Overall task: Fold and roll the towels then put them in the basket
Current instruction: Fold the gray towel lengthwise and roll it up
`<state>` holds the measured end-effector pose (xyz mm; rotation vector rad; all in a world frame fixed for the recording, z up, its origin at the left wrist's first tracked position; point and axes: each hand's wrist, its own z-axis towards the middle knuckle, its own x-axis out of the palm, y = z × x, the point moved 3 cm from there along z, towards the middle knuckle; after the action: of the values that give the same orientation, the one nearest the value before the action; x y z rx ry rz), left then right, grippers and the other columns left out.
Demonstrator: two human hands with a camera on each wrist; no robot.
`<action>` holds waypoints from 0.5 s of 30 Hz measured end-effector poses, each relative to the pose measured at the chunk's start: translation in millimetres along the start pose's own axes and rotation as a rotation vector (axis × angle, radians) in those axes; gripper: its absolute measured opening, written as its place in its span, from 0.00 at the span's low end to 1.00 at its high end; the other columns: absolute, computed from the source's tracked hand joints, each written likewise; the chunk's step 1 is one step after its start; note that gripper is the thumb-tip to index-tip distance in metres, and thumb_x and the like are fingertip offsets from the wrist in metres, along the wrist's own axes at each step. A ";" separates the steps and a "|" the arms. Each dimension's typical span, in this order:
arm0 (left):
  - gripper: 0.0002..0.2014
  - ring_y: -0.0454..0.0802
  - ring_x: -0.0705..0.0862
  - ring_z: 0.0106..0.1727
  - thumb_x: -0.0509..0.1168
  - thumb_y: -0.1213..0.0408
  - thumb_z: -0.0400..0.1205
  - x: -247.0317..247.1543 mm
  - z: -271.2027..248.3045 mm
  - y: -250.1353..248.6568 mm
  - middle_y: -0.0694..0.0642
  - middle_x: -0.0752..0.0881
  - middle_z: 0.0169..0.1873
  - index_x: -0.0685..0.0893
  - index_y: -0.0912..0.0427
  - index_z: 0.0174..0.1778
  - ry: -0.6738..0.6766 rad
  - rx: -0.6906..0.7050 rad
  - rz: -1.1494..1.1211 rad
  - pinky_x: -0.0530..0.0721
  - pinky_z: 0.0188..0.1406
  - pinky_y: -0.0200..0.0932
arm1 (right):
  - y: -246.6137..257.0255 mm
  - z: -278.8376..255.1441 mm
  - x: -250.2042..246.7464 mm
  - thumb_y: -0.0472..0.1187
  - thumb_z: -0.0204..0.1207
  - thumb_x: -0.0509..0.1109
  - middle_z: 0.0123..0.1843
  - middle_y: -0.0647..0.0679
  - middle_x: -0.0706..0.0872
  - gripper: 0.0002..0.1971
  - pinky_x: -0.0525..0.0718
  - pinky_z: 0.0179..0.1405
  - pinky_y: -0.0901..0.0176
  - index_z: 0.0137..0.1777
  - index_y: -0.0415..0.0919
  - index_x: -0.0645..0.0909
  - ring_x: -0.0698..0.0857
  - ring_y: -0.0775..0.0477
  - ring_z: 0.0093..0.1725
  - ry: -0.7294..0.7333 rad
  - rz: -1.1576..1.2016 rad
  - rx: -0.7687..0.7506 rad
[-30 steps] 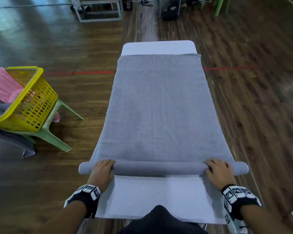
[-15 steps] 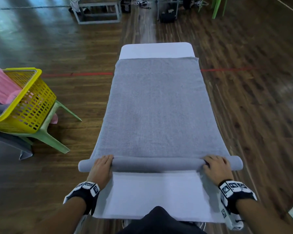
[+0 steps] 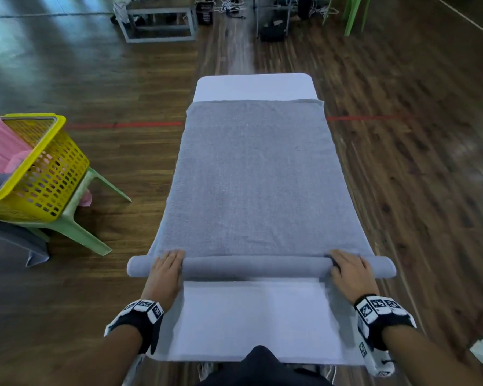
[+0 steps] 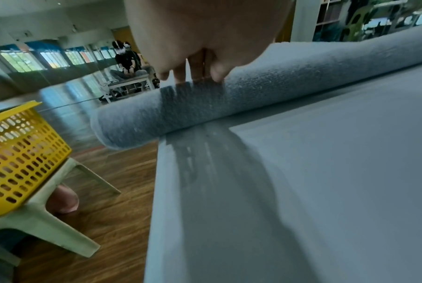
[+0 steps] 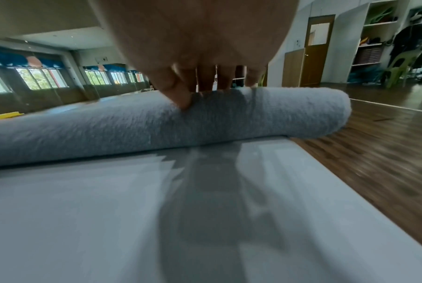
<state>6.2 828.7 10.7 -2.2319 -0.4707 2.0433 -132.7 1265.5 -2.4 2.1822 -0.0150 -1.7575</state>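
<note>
Rolling step: both hands, left hand (image 3: 166, 271) and right hand (image 3: 349, 271), press flat-fingered on the grey towel (image 3: 253, 176) roll; push it onward evenly beyond them.

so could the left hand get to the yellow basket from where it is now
Probably yes. The left hand rests on the left end of the towel roll, and the basket sits on a green chair on that same side, with only bare floor between. It may take a lean or a step.
</note>
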 end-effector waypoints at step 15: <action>0.20 0.63 0.83 0.59 0.56 0.60 0.80 -1.0 9.3 -1.3 0.62 0.85 0.58 0.81 0.65 0.64 0.042 -0.036 0.037 0.78 0.62 0.61 | 9.2 -12.2 6.2 0.50 0.68 0.53 0.57 0.50 0.88 0.26 0.72 0.62 0.44 0.61 0.48 0.84 0.85 0.44 0.57 -0.078 -0.034 -0.022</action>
<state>-3.3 828.3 11.0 -2.3154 -0.4701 2.0171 -117.8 1258.5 -3.7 2.1092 0.0231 -1.8516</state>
